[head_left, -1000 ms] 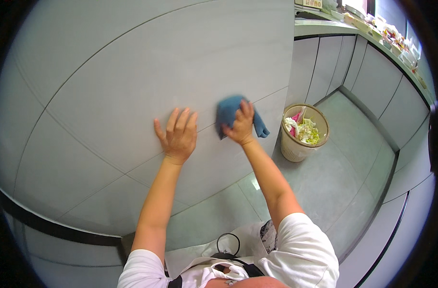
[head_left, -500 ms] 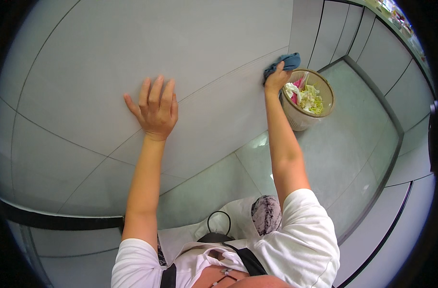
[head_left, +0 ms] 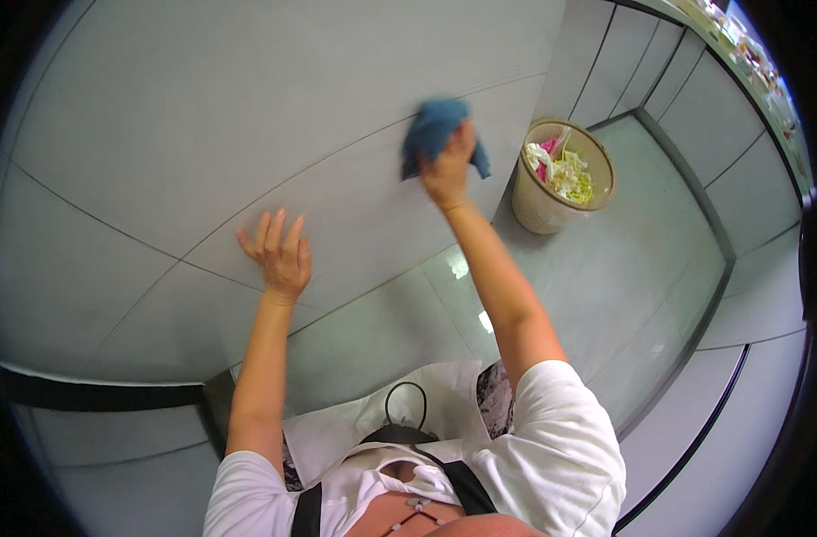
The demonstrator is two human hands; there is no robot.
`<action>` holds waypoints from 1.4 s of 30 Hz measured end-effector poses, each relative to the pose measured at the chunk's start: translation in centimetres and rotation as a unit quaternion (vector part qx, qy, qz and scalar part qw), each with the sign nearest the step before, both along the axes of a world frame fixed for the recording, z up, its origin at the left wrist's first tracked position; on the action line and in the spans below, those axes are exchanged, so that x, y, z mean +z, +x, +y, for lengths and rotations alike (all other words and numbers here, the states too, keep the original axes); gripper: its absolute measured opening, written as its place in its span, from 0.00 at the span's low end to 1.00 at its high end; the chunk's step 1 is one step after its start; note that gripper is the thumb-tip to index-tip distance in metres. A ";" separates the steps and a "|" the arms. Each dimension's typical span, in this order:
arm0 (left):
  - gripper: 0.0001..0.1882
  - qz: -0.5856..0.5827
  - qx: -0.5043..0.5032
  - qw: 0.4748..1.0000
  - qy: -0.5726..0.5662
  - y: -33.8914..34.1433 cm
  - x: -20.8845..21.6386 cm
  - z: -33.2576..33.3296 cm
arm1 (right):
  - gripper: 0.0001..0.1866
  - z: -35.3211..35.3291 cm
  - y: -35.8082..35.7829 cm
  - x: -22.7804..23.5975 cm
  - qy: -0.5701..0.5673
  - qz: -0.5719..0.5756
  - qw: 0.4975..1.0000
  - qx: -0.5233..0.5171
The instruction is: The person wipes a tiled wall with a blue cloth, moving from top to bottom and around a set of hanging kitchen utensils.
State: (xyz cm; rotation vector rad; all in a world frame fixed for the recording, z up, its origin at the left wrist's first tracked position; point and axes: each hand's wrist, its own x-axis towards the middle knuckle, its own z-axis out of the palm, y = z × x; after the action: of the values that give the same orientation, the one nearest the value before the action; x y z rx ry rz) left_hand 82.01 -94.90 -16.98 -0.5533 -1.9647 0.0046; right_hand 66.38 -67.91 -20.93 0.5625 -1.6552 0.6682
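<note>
A blue cloth (head_left: 435, 125), somewhat blurred by motion, is pressed against the pale tiled wall (head_left: 247, 98) under my right hand (head_left: 447, 170). The fingers of that hand are closed on the cloth, and part of it hangs out past the wrist side. Lower on the same wall and to the left, my left hand (head_left: 281, 257) rests with its fingers spread and nothing in it. A thin dark joint line between tiles runs just above both hands.
To the right of my right hand, a beige ribbed waste basket (head_left: 534, 210) holds vegetable scraps and pink and white bits. It stands on the glossy greenish tiled floor (head_left: 641, 259). Grey cabinet panels (head_left: 740, 152) border the right side, below a cluttered counter (head_left: 753, 54).
My right hand has swept the cloth leftward along the wall, away from the waste basket. The cloth now looks more spread out. My left hand has slid lower on the wall.
</note>
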 end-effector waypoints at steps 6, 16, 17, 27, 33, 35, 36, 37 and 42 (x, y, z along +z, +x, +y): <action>0.23 -0.028 0.041 0.999 0.016 0.1 -3.5 -2.4 | 0.28 11.7 -6.1 1.6 -0.371 -0.152 0.911 0.094; 0.23 -0.054 0.013 0.998 0.039 1.6 -4.6 -1.8 | 0.49 -0.5 0.0 -2.9 -0.255 -0.165 0.952 0.039; 0.23 -0.052 0.017 0.998 0.033 2.1 -5.0 -1.9 | 0.46 -2.8 0.9 -4.2 -0.220 -0.132 0.966 0.044; 0.22 -0.007 0.136 0.977 0.166 5.6 -8.4 -5.4 | 0.04 -15.5 9.2 -3.6 0.241 0.041 0.962 0.122; 0.23 -0.029 0.099 0.983 0.149 4.5 -7.9 -3.8 | 0.30 -5.7 2.0 -4.5 -0.030 -0.047 0.997 0.054; 0.23 -0.055 0.073 0.990 0.112 3.5 -8.5 -2.9 | 0.40 -0.8 -0.6 -3.4 -0.153 -0.136 0.977 0.054; 0.24 -0.065 0.062 0.990 0.104 3.0 -8.9 -2.2 | 0.41 1.6 -1.7 -2.1 -0.186 -0.151 0.968 0.070; 0.24 -0.078 0.046 0.991 0.096 2.4 -9.3 -1.2 | 0.39 4.1 -3.5 -2.0 -0.241 -0.154 0.954 0.091; 0.23 -0.145 0.002 0.987 0.064 1.1 -12.0 2.1 | 0.30 8.2 -5.0 -3.5 -0.397 -0.203 0.872 0.201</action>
State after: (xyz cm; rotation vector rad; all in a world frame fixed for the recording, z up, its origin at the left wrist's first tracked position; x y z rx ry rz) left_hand 83.13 -92.77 -29.02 -0.4863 -2.2291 -0.2092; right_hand 61.37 -59.67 -24.46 0.1515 -1.4579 1.7649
